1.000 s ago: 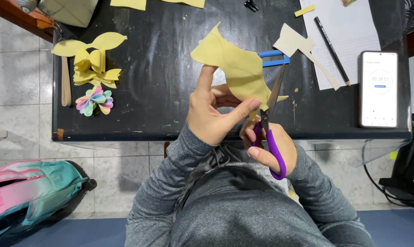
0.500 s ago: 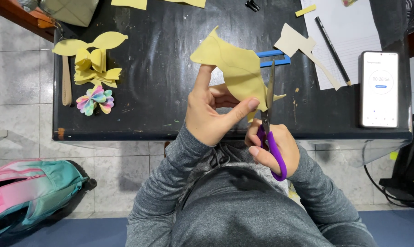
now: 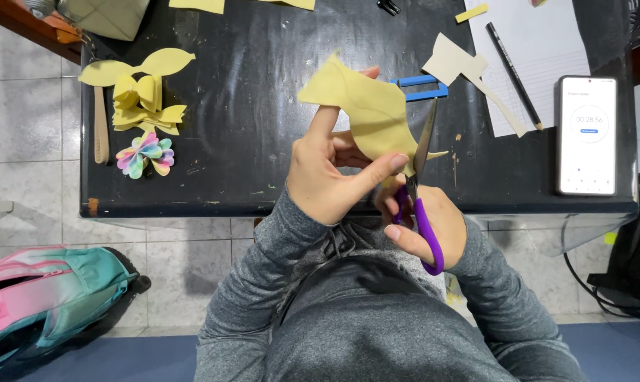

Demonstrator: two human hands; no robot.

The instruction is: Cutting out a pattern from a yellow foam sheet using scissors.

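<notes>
The left hand (image 3: 328, 173) pinches a yellow sheet (image 3: 366, 110) between thumb and fingers and holds it up over the near edge of the black table (image 3: 249, 92), about midway along it. The right hand (image 3: 426, 223) grips purple-handled scissors (image 3: 419, 198), fingers through the loops — the blades stand apart, biting into the sheet's right edge. At the table's far left corner lie yellow cut shapes (image 3: 140, 88) with a rainbow paper flower (image 3: 147, 153) just beside them. Toward the right edge a phone (image 3: 586, 136) lies face up near white paper (image 3: 539, 56) carrying a pencil (image 3: 512, 76).
</notes>
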